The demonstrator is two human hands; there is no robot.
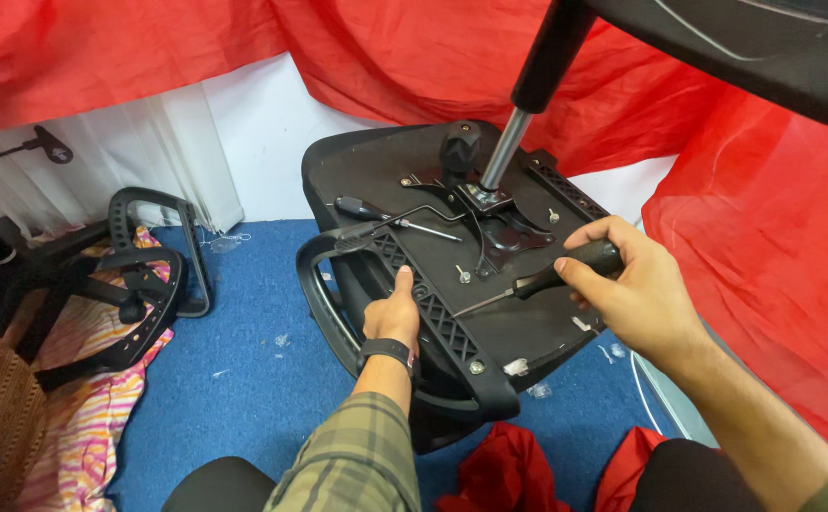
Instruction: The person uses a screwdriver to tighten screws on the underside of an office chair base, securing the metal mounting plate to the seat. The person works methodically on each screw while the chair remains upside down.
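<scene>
Chair base point(755, 47) cut off at top edge (screwdriver tip point(458, 313) indistinct).

Blue carpet floor point(243, 379) under upturned chair seat point(433, 218), striped cloth point(82, 427).
</scene>
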